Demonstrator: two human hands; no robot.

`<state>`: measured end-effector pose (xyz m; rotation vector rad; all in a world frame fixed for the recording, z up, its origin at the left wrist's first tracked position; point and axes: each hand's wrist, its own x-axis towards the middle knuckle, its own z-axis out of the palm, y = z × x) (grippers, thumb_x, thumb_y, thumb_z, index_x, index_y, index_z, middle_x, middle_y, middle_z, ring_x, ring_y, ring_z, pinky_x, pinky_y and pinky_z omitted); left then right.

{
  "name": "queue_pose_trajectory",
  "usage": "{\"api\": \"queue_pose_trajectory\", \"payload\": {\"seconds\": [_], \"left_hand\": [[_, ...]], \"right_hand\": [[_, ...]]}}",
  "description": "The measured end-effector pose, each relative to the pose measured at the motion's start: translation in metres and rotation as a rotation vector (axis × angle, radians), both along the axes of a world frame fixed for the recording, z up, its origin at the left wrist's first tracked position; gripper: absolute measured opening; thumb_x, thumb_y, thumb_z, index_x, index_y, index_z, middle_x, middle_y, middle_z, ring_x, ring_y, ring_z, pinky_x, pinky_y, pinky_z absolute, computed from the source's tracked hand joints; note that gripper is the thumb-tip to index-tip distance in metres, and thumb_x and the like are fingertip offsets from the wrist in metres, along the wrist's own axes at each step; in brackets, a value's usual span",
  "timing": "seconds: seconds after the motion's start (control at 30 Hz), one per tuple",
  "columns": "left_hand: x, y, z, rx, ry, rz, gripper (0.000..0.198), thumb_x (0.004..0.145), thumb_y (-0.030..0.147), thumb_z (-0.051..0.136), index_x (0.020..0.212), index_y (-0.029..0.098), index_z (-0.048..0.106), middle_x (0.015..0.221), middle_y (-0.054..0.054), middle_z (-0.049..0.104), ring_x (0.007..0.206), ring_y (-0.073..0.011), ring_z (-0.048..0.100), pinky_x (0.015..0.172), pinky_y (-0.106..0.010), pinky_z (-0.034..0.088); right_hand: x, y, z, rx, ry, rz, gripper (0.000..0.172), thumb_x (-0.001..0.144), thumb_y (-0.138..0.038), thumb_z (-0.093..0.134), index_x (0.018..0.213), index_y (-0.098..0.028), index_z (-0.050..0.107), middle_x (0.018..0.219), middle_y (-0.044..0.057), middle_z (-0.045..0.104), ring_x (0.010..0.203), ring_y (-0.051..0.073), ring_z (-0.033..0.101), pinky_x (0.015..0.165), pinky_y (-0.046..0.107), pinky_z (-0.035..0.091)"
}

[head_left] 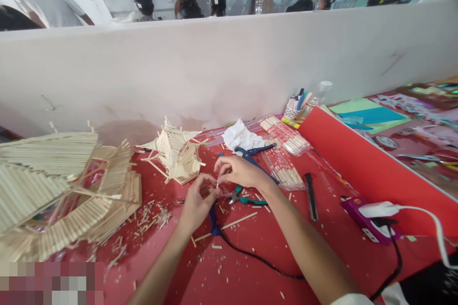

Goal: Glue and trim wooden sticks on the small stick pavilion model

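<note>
My left hand [199, 204] and my right hand [239, 171] meet over the middle of the red table. Their fingertips pinch a small pale piece [217, 185], perhaps a bit of wooden stick; most of it is hidden by the fingers. Just beneath lie diagonal cutting pliers [236, 196] with teal handles. A blue tool with a black cord [214, 225], which looks like a glue gun, rests partly under my left hand. Beyond my hands stands a small model of pale sticks [175, 150] with a pointed roof.
A larger stick model [46, 186] fills the left side. Bundles of wrapped chopsticks [282, 167], crumpled white tissue [243, 136] and a black-handled tool [311, 198] lie to the right. A red board [365, 176] and purple power strip [372, 221] are farther right. Stick offcuts [153, 217] litter the table.
</note>
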<state>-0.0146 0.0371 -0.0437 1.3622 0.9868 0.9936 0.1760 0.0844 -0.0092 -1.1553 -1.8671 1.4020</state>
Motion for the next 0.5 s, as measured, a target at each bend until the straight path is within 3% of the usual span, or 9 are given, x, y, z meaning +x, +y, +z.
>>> {"api": "queue_pose_trajectory", "payload": {"seconds": [0.17,0.27,0.4,0.5], "left_hand": [[-0.004,0.002,-0.003,-0.030,0.021,-0.013,0.025,0.082,0.034,0.072,0.098,0.017,0.064,0.086,-0.002,0.066,0.070,-0.0130,0.060,0.067,-0.024,0.047],[-0.006,0.001,-0.003,-0.061,0.048,-0.025,0.029,0.082,0.037,0.072,0.101,0.016,0.069,0.085,-0.004,0.070,0.073,-0.0146,0.062,0.069,-0.025,0.047],[-0.010,0.000,0.001,-0.094,0.038,-0.053,0.037,0.079,0.040,0.075,0.107,0.016,0.070,0.085,-0.005,0.072,0.075,-0.0174,0.066,0.071,-0.028,0.050],[-0.015,-0.001,0.007,-0.086,0.048,-0.069,0.040,0.076,0.040,0.078,0.107,0.016,0.071,0.082,-0.005,0.073,0.076,-0.0190,0.069,0.072,-0.029,0.051]], "right_hand": [[0.008,-0.002,0.009,0.066,-0.031,-0.011,0.017,0.082,-0.016,0.070,0.097,-0.020,0.063,0.088,0.002,0.074,0.084,0.018,0.070,0.075,0.027,0.050],[0.024,-0.007,0.021,0.143,-0.181,-0.068,0.018,0.086,-0.021,0.067,0.104,-0.022,0.065,0.095,0.004,0.075,0.088,0.019,0.070,0.077,0.029,0.050],[0.047,-0.022,0.031,0.274,-0.537,-0.011,0.046,0.080,-0.029,0.077,0.124,-0.025,0.064,0.119,0.009,0.071,0.108,0.028,0.065,0.090,0.036,0.048],[0.054,-0.035,0.023,0.269,-0.767,0.079,0.077,0.069,-0.038,0.086,0.139,-0.025,0.057,0.136,0.014,0.061,0.126,0.037,0.054,0.102,0.045,0.043]]}}
